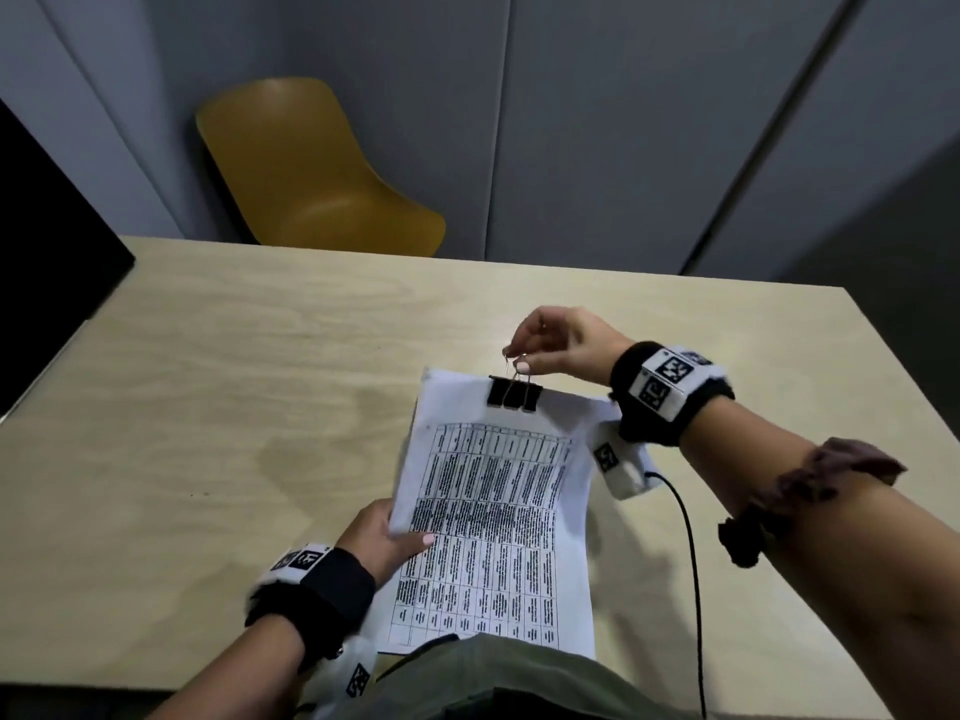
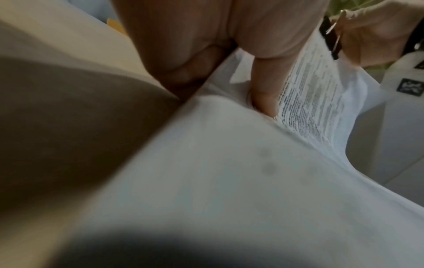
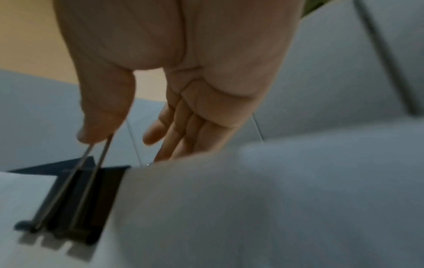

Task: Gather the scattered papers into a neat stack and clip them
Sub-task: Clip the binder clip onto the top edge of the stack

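Observation:
A stack of white papers (image 1: 493, 517) printed with a table lies tilted over the near edge of the table, its far end raised. A black binder clip (image 1: 514, 394) sits on the top edge of the stack. My right hand (image 1: 550, 345) pinches the clip's wire handles (image 1: 511, 368) between thumb and fingers, above the stack. In the right wrist view the thumb (image 3: 101, 112) presses the wires above the black clip (image 3: 73, 204). My left hand (image 1: 387, 537) grips the stack's left edge, thumb on top. The left wrist view shows that thumb (image 2: 263, 90) on the paper (image 2: 229, 181).
The light wooden table (image 1: 234, 381) spreads around the stack. A mustard yellow chair (image 1: 311, 168) stands behind the far edge. A black panel (image 1: 47, 252) is at the far left. A black cable (image 1: 691, 563) runs from my right wrist toward me.

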Motion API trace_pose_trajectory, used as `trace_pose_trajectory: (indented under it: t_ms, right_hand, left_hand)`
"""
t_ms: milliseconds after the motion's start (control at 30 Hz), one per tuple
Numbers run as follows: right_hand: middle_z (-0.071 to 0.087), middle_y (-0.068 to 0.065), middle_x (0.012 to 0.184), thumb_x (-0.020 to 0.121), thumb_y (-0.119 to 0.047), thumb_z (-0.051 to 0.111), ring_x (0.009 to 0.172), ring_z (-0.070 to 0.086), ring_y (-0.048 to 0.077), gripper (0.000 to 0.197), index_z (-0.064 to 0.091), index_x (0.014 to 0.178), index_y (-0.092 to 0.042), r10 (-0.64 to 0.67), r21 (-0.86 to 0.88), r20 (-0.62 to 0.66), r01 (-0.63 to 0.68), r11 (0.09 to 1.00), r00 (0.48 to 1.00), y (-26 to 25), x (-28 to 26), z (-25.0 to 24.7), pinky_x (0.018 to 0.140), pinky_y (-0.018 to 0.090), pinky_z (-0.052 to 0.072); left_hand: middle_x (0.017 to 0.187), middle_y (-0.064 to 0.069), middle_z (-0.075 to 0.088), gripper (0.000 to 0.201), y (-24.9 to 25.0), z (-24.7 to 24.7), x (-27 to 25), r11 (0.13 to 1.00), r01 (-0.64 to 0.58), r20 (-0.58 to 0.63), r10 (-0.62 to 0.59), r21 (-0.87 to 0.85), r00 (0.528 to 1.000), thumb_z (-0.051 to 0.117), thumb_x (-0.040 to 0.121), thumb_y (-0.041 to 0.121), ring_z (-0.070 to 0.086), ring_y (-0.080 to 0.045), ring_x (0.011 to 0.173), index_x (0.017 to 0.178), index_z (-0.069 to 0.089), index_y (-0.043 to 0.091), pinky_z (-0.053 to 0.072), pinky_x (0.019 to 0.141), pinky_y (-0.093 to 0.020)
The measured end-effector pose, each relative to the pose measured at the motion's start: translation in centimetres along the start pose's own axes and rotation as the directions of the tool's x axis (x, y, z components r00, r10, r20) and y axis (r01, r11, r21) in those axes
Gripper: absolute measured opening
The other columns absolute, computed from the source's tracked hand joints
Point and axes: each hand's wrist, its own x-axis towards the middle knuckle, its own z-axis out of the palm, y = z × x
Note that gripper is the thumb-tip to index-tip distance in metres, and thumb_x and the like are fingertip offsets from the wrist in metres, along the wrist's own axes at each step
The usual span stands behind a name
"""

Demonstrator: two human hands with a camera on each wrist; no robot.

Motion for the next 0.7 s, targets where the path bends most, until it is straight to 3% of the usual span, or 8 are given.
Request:
trace_pose_trajectory:
  t_ms: [67,133,300,367,467,567,633,700]
  right_hand:
    - [0.062,0.01,0.119,0.074,-0.003,0.073,0.106,0.06,0.017,0.044,0.057,0.113,-0.012,0.068,-0.094,0.084,-0.06,0.994,0.994,1.6,-0.4,0.8,0.095,0.025,0.047]
    - [0.064,-0.001,0.112,0.068,-0.017,0.081,0.104,0.06,0.014,0.061,0.056,0.123,-0.017,0.114,-0.347,0.153,-0.054,0.936,0.982,3.1,-0.7,2.2,0.094,0.026,0.045]
    - [0.06,-0.015,0.079,0.07,-0.03,0.079,0.075,0.056,0.005,0.044,0.064,0.111,-0.021,0.177,-0.468,0.071,-0.124,0.875,0.982,3.2,-1.3,3.2,0.07,0.019,0.041]
    - [0.061,-0.013,0.076,0.07,-0.029,0.079,0.075,0.057,0.011,0.039,0.067,0.106,-0.018,0.151,-0.488,0.054,-0.106,0.866,0.987,3.2,-1.2,3.1,0.067,0.022,0.041]
    - [0.069,-0.001,0.094,0.069,-0.036,0.078,0.091,0.063,0.019,0.038,0.068,0.102,-0.021,0.129,-0.404,0.111,-0.074,0.912,0.985,3.4,-1.1,2.7,0.086,0.033,0.049]
    - [0.07,0.009,0.101,0.065,-0.068,0.058,0.093,0.064,0.021,0.059,0.069,0.099,-0.02,0.181,0.005,0.145,-0.184,0.983,0.973,2.6,-1.4,1.4,0.094,0.033,0.046]
    - [0.068,0.016,0.104,0.071,-0.059,0.05,0.091,0.063,0.024,0.062,0.067,0.104,-0.009,0.231,0.195,0.155,-0.258,0.946,0.961,2.5,-1.4,0.6,0.095,0.033,0.044]
    - [0.067,0.016,0.108,0.074,-0.039,0.06,0.095,0.062,0.024,0.048,0.064,0.11,-0.007,0.183,0.053,0.178,-0.196,0.979,0.967,2.7,-1.5,0.4,0.097,0.033,0.044]
  left_hand:
    - [0.067,-0.001,0.05,0.019,0.0,0.1,-0.2,1.0,-0.012,-0.003,0.012,-0.015,1.0,0.07,0.075,0.025,0.048,-0.019,0.065,0.075,0.056,0.012,0.041,0.064,-0.026]
    - [0.064,0.0,0.044,0.017,0.1,0.1,-0.2,1.0,-0.015,-0.014,0.015,-0.007,1.0,0.068,0.078,0.02,0.043,-0.019,0.063,0.071,0.053,0.015,0.034,0.06,-0.025]
    - [0.061,0.002,0.037,0.025,-0.2,0.0,0.2,1.0,-0.012,-0.008,0.012,-0.011,1.0,0.068,0.073,0.03,0.037,-0.016,0.06,0.075,0.054,0.009,0.028,0.057,-0.025]
    - [0.06,0.003,0.036,0.023,-0.2,-0.1,0.3,0.999,-0.016,0.004,0.016,-0.033,1.0,0.069,0.068,0.03,0.037,-0.015,0.059,0.07,0.053,0.015,0.028,0.057,-0.025]
    - [0.064,-0.003,0.043,0.027,-0.1,-0.2,0.3,0.995,-0.002,0.035,0.005,-0.103,0.999,0.07,0.058,0.034,0.042,-0.017,0.064,0.072,0.057,0.016,0.032,0.063,-0.027]
    - [0.074,-0.01,0.051,0.024,-0.1,-0.4,0.3,0.989,0.008,0.064,0.001,-0.148,0.998,0.074,0.065,0.027,0.049,-0.021,0.073,0.081,0.061,0.015,0.039,0.069,-0.029]
    - [0.079,-0.011,0.058,0.02,-0.2,-0.5,0.4,0.985,0.001,0.088,0.014,-0.171,0.996,0.073,0.071,0.02,0.054,-0.024,0.079,0.086,0.062,0.015,0.043,0.073,-0.031]
    - [0.085,-0.008,0.063,0.024,0.2,-0.5,0.3,0.979,0.003,0.104,0.019,-0.204,0.994,0.075,0.068,0.02,0.058,-0.025,0.086,0.088,0.062,0.017,0.045,0.079,-0.032]
